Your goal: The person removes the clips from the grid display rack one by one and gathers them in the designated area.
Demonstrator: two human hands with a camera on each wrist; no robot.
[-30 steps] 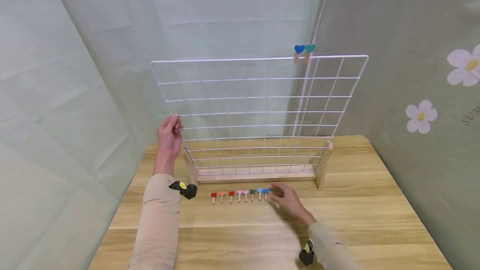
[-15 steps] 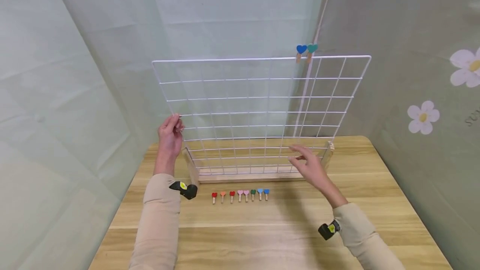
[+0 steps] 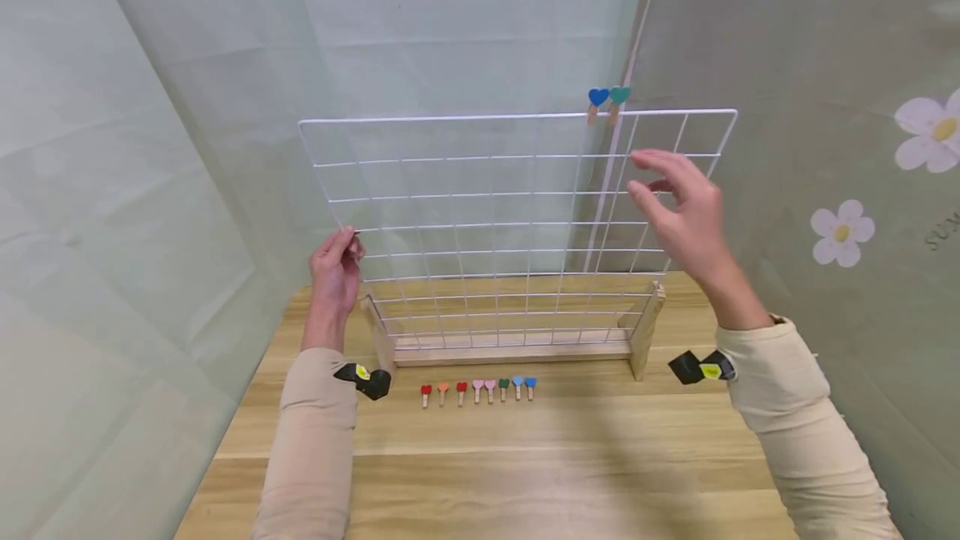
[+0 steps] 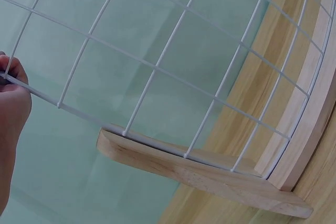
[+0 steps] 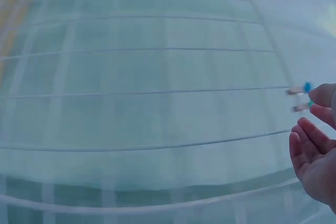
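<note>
A white wire grid (image 3: 517, 223) stands upright in a wooden base (image 3: 513, 351) on the table. My left hand (image 3: 337, 261) pinches the grid's left edge wire (image 4: 31, 92) between thumb and fingers. My right hand (image 3: 675, 207) is raised in front of the grid's upper right, fingers loosely spread, just below two heart clips, blue (image 3: 597, 98) and teal (image 3: 619, 97), on the top wire. Both clips show blurred beside my right fingertips (image 5: 315, 114) in the right wrist view. Whether anything small sits between thumb and fingers I cannot tell.
A row of several small heart clips (image 3: 477, 390) in red, orange, pink, green and blue lies on the wooden table (image 3: 525, 457) in front of the base. Pale green curtains close in the left, back and right sides.
My right hand has risen from the right end of the clip row on the table to the grid's upper right. The left hand has kept its hold on the edge.
</note>
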